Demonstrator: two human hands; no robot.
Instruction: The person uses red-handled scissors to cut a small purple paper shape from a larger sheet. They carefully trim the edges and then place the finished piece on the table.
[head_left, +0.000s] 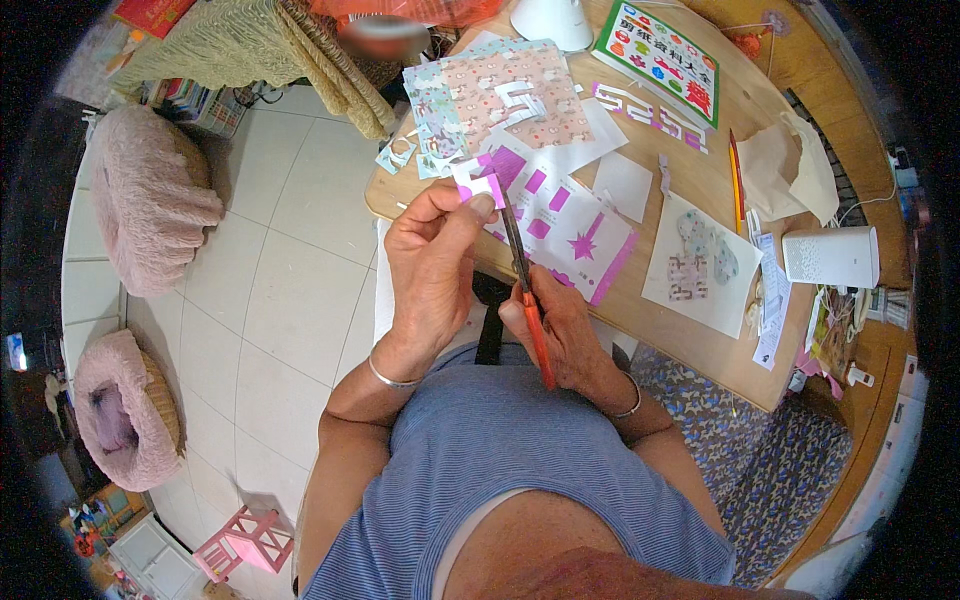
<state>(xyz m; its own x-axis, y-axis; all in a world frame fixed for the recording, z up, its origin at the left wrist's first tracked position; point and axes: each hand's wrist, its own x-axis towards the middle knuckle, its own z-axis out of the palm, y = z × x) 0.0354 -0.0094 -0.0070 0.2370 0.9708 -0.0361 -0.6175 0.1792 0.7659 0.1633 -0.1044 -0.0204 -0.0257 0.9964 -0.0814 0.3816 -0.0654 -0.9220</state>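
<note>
My left hand (435, 259) pinches a small purple-and-white paper piece (478, 182) between thumb and fingers, above the near edge of the table. Scissors (534, 322) with orange handles are gripped in my right hand (562, 322). Their dark blades point away from me and reach the right side of the paper piece; whether they are cutting into it I cannot tell. Beneath the blades lies a white sheet printed with purple shapes (592, 232). Farther back, a patterned pink sheet (480, 82) carries white paper cut-outs (519, 103).
On the wooden table (697, 337) are a green-bordered book (660, 60), purple-and-white paper strips (649, 116), a white sheet with glued cut-outs (701, 262), pencils (736, 180) and a white box-shaped device (830, 256). At left, plush pet beds (146, 202) and a pink stool (247, 541) stand on the tiles.
</note>
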